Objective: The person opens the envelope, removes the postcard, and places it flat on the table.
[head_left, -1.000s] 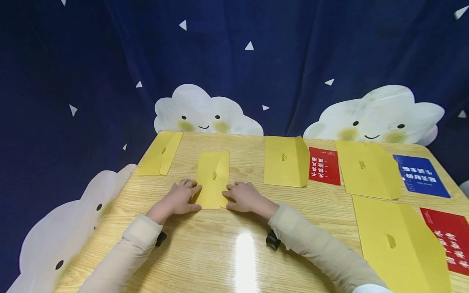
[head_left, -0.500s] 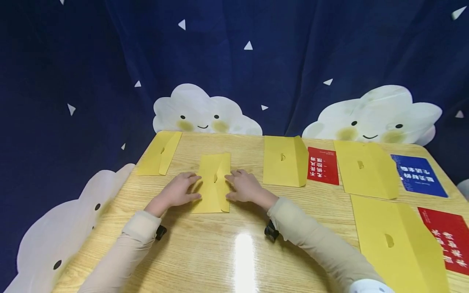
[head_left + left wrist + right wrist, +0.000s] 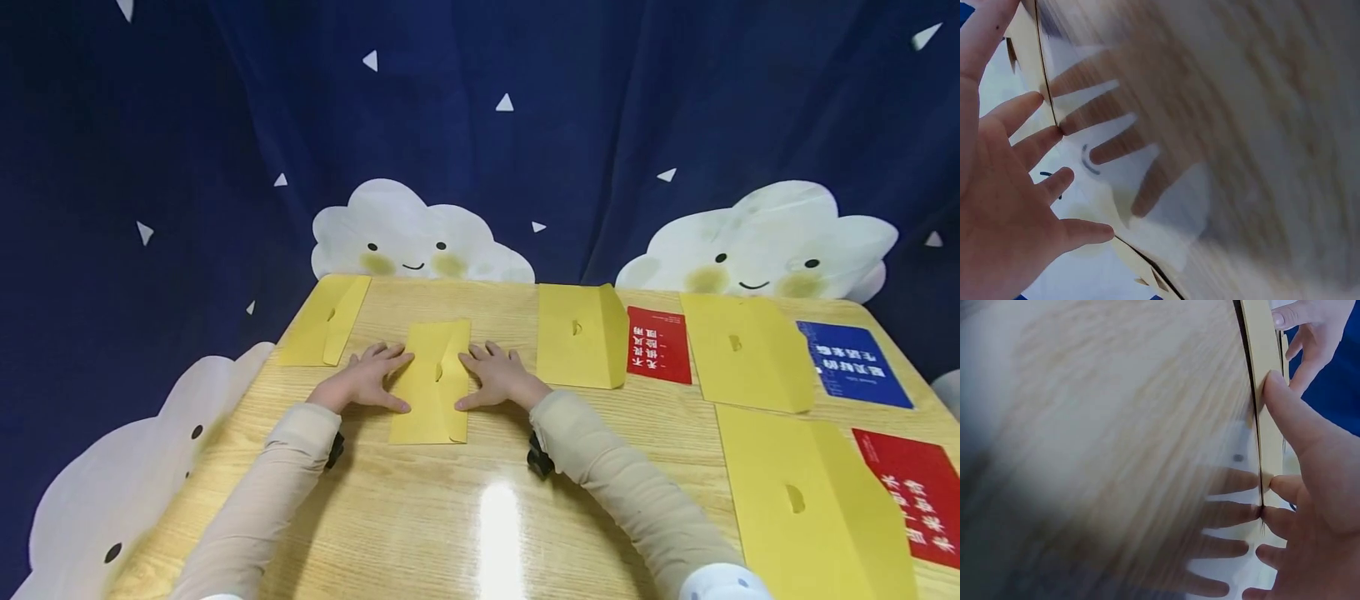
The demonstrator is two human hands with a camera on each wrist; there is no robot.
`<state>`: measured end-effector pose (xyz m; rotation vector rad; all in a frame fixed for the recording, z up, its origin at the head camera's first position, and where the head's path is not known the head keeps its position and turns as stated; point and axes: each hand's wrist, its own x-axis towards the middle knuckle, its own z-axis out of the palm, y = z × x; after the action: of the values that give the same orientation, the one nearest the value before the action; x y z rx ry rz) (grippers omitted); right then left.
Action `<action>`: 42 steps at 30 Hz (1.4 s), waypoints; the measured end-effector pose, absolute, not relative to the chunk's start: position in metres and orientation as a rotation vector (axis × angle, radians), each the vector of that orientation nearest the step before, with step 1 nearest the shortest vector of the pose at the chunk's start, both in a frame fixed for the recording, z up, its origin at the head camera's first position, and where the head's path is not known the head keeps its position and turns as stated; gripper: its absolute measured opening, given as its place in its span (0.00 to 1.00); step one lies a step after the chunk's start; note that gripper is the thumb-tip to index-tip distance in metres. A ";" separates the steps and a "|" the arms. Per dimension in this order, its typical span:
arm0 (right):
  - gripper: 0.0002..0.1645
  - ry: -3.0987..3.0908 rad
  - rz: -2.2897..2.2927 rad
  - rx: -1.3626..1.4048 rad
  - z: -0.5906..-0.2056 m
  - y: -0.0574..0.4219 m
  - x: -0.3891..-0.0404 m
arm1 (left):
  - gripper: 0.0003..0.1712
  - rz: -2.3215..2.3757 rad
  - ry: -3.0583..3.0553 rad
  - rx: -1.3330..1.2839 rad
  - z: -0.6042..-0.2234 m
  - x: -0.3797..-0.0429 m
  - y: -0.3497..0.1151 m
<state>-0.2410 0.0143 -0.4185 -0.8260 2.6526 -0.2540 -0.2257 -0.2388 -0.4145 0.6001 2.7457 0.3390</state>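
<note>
A yellow envelope point(image 3: 431, 392) lies on the wooden table in the head view, its long side flap folded over and a small half-round tab at its middle. My left hand point(image 3: 369, 379) is at its left edge, fingers spread, with the thumb near the lower left side. At the right edge, my right hand point(image 3: 501, 377) has its fingers spread and its thumb touching the lower right part. In the right wrist view, the thumb of the right hand point(image 3: 1329, 481) lies against the envelope's edge point(image 3: 1263, 356). Neither hand curls around anything.
Another folded yellow envelope point(image 3: 322, 321) lies at the table's far left corner. To the right are yellow envelopes with flaps out, a middle one point(image 3: 573, 342), a larger one point(image 3: 738, 350) and the largest point(image 3: 787, 500). Beside them lie a red card point(image 3: 660, 346), a blue card point(image 3: 855, 367) and another red card point(image 3: 918, 492).
The envelope between my hands has slid slightly toward me. My fingers have spread wider, and both hands now sit farther up along its sides.
</note>
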 end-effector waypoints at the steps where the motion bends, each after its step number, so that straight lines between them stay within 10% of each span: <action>1: 0.55 2.653 -0.251 -0.826 -0.419 0.015 -0.241 | 0.56 0.341 2.747 0.603 -0.415 -0.225 -0.239; 42: 0.55 2.712 -0.070 -0.988 -0.412 0.059 -0.174 | 0.52 0.212 2.807 0.815 -0.412 -0.165 -0.196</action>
<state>-0.1742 0.0595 -0.4121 -0.9885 2.7116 -0.0698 -0.1646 -0.1963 -0.4118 0.8145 2.8071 0.2120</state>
